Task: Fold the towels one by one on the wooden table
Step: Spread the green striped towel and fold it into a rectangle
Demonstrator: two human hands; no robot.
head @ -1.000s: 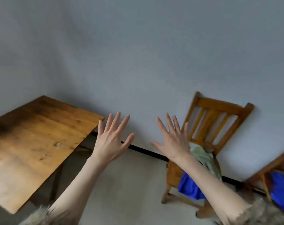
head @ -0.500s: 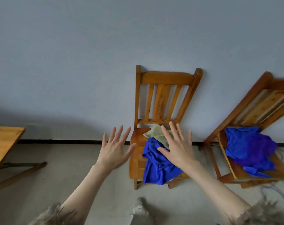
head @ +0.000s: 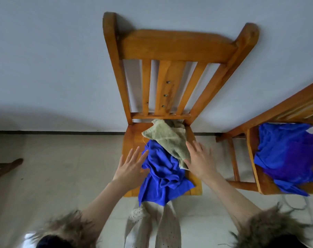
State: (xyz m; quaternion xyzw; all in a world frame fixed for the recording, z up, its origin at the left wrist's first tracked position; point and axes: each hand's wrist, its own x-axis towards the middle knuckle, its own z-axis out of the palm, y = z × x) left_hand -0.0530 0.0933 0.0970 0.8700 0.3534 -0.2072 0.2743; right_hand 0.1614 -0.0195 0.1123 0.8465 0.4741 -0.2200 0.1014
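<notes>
Our left hand [head: 129,167] and right hand [head: 200,162], both spread and holding nothing, could drag the green towel [head: 168,138] off with the blue towel [head: 161,172]

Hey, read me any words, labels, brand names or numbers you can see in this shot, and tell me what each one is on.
None: no readable text shows on the green towel, the blue towel, the second blue towel, the wooden chair, the second chair, the wall or the floor.
</notes>
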